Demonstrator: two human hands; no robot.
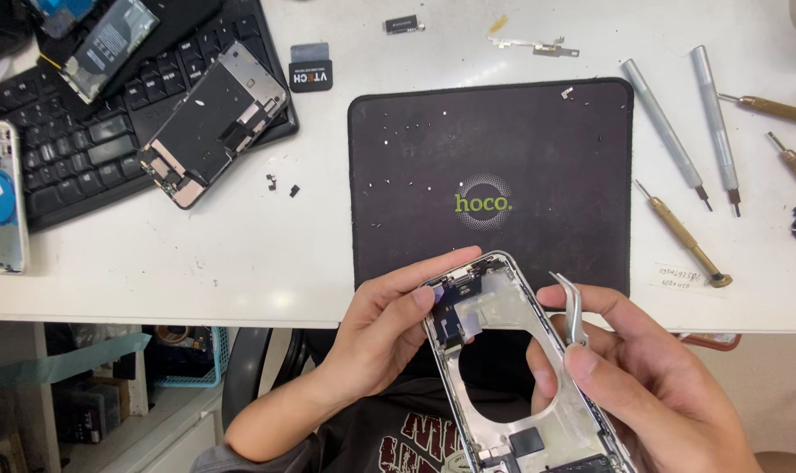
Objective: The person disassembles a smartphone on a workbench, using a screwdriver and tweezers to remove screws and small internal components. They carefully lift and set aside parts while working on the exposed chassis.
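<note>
Closest to me, my left hand [389,328] grips the upper left edge of the phone frame [512,368], thumb and fingers closed on it, thumb tip pressed onto the dark component [457,302] near the top. The frame is held just off the table's near edge, above my lap, a big round cutout open in its middle. My right hand [643,377] supports the frame's right side and pinches a pair of metal tweezers [573,307], tips pointing up and left, just beside that component but not touching it. To do this well, I judge that I should keep the left thumb steady so the part cannot shift, and bring the tweezer tips in low and slow, without scraping the frame. Beyond the hands lies the black work mat [494,149], dotted with tiny screws [389,131]. To its right lie screwdrivers [678,131] in a loose fan. Further left, a removed phone screen [214,123] rests on a black keyboard [82,149], well apart from my hands
</note>
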